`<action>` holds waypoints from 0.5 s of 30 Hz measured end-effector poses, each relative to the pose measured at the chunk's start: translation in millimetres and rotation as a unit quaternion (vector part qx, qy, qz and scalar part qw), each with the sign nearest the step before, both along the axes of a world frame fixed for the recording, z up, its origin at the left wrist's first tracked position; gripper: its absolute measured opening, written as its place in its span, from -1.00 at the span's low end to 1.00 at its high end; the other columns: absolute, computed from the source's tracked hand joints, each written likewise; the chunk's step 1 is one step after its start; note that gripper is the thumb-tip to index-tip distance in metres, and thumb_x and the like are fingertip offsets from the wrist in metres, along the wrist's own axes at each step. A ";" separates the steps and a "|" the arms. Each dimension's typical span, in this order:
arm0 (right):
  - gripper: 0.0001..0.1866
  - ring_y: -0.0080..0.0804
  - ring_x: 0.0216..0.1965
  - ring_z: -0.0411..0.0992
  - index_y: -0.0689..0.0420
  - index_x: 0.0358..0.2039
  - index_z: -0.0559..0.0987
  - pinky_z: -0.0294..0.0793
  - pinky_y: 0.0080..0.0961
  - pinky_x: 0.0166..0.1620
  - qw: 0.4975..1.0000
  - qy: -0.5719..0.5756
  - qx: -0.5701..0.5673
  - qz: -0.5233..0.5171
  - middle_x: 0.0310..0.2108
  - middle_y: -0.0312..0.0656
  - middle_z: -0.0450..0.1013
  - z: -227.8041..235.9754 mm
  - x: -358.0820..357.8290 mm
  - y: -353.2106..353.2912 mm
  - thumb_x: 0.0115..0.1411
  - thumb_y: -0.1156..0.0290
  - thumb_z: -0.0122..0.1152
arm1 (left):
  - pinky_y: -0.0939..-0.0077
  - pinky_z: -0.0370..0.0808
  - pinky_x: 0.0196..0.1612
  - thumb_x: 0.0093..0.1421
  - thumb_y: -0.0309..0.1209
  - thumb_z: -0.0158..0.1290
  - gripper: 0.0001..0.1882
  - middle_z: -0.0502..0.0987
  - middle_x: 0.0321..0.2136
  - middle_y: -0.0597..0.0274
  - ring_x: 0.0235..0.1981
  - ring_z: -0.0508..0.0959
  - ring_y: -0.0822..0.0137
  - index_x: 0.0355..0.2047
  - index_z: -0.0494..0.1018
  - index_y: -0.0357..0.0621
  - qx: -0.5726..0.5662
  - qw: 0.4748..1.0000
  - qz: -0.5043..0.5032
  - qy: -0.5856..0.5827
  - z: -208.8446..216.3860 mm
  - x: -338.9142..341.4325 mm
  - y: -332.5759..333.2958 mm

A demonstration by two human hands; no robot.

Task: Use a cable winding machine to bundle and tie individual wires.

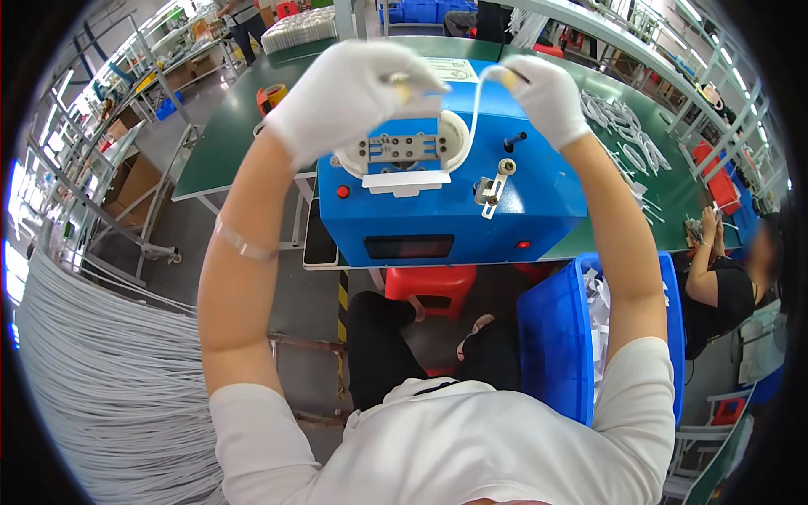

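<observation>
In front of me stands a blue machine (pixel 471 215) with a metal winding fixture (pixel 402 149) on top. White cable (pixel 476 105) curves around the fixture's right end and rises to my right hand (pixel 547 99). That gloved hand is closed, pinching the cable between thumb and fingertips. Above the fixture's left side is my left hand (pixel 349 94), also in a white glove. Its fingers are curled together and slightly blurred, and what they hold, if anything, cannot be made out. A white plate (pixel 406 182) sits at the fixture's front.
A blue bin (pixel 547 337) with white scraps stands right of my legs. Many long white cables (pixel 109 379) hang at the left. Coiled cables (pixel 627 126) lie on the green table (pixel 223 139). A red stool (pixel 431 286) is underneath. Another person (pixel 724 286) works at the far right.
</observation>
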State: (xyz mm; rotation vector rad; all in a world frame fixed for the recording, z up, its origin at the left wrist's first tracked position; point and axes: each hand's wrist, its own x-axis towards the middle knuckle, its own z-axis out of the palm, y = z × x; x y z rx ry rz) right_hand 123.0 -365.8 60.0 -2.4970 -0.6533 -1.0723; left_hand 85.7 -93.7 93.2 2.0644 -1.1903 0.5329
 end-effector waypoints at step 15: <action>-0.74 -0.23 -0.26 0.46 0.00 -0.33 0.61 0.49 -0.40 -0.23 0.973 -0.087 -0.196 0.085 -0.35 -0.22 0.46 12.8 -58.4 83.6 -0.11 0.53 0.25 | 0.46 0.47 -0.20 0.07 -0.55 0.08 -0.81 0.58 -0.40 0.06 -0.36 0.54 0.24 -0.29 0.61 -0.16 0.155 0.965 0.178 0.114 -2.5 -1.8 56.9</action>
